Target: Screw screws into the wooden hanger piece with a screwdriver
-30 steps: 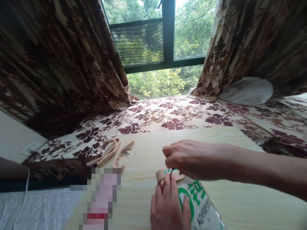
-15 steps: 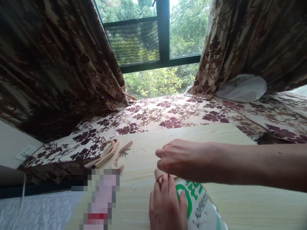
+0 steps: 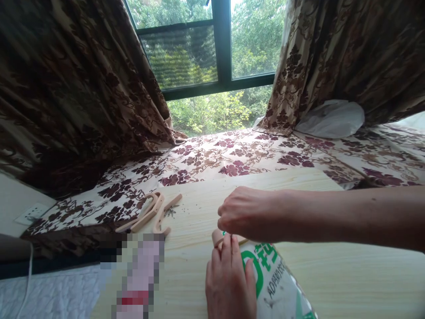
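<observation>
My left hand [image 3: 230, 281] lies over a light wooden piece [image 3: 217, 238] with a rounded end, its fingers stretched forward and pressing on it. Beneath is a white package [image 3: 282, 294] with green and black print. Just beyond the left fingertips, my right hand [image 3: 239, 212] is closed in a fist, low over the wooden piece. Whatever the fist holds is hidden by the fingers. To the left lie curved wooden pieces [image 3: 151, 213] with holes in them, beside a small heap of metal screws [image 3: 171, 211].
The pale wooden board [image 3: 348, 279] stands against a ledge draped in floral cloth [image 3: 212, 155]. At left is a pixelated pinkish area [image 3: 142, 266]. A white plastic bag [image 3: 332, 118] rests at the back right, near the curtain [image 3: 288, 88]. A wall socket [image 3: 31, 213] is at far left.
My right fist has turned slightly, and its fingers look more tucked in. The left hand stays on the wooden piece. The whole view has shifted a little.
</observation>
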`<state>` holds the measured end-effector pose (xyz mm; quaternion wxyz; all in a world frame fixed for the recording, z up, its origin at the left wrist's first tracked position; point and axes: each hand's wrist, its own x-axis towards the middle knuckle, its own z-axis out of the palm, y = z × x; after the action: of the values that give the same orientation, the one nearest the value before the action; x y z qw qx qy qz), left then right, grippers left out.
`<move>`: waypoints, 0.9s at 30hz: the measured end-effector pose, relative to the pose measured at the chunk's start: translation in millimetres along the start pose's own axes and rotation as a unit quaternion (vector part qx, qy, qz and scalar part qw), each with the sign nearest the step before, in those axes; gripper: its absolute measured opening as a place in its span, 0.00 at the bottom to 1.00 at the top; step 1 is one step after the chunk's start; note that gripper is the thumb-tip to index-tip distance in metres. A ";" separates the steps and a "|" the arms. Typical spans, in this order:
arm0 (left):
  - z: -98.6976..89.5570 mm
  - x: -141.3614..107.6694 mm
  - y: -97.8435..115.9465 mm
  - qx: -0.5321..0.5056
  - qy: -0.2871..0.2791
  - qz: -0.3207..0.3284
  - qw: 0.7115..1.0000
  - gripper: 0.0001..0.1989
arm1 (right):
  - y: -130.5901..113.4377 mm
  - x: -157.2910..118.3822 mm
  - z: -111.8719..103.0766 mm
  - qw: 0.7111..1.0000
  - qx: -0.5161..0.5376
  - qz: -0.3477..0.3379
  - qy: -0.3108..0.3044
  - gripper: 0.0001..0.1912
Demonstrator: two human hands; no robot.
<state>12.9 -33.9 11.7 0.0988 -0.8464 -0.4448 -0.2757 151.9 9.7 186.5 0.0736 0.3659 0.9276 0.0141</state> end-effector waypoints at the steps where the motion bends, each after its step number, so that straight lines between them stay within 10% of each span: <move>1: 0.6 -0.1 -0.2 -0.003 0.001 0.001 1.000 0.19 | 1.0 1.3 0.3 1.000 0.003 0.007 -0.009 0.06; 7: 2.4 0.1 -1.6 -0.010 0.002 0.004 1.000 0.18 | 5.0 1.1 -6.0 0.992 0.018 0.096 -0.084 0.05; 15: -0.7 0.5 -0.5 -0.009 -0.014 -0.003 1.000 0.19 | 6.8 2.1 -9.7 0.999 0.014 0.014 -0.051 0.08; 27: 1.1 -0.9 -1.6 -0.008 -0.004 0.001 1.000 0.19 | 7.9 2.1 -12.9 0.992 0.028 0.080 -0.088 0.07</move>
<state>11.6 -33.1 10.2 0.0903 -0.8485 -0.4425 -0.2758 153.8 17.2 199.6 0.1432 0.4410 0.8852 -0.0380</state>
